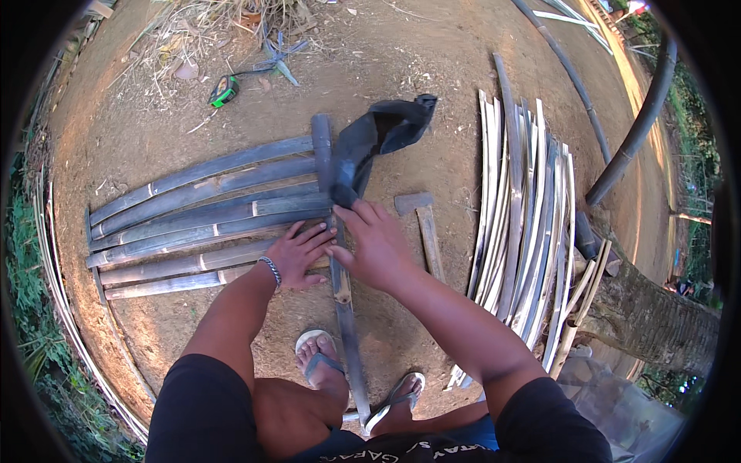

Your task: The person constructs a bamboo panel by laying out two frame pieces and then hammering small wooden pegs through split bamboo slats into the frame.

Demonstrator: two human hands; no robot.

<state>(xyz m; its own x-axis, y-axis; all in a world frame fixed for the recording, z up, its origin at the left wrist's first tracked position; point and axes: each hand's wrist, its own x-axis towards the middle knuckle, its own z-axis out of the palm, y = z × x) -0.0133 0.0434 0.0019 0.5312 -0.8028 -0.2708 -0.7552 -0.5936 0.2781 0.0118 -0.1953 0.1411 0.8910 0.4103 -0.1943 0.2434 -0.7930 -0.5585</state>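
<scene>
We are holding our left hand spread and palm down at the right-hand ends of the lower bamboo slats, a silvery bracelet circling its wrist. Our right hand is reaching in just beside it, fingers bent at the lower end of a crumpled black sheet, its thumb pointing toward the left hand; we cannot tell whether it is pinching the sheet. The slats are lying side by side on the earth ground, spanning from a thin dark strip to a long crosspiece, which is running down between our sandalled feet. To the right of our hands, a wooden-handled tool with a flat metal head is lying near a bundle of split strips. Beyond the slats, a green and black tape measure is resting below some dry grass.
</scene>
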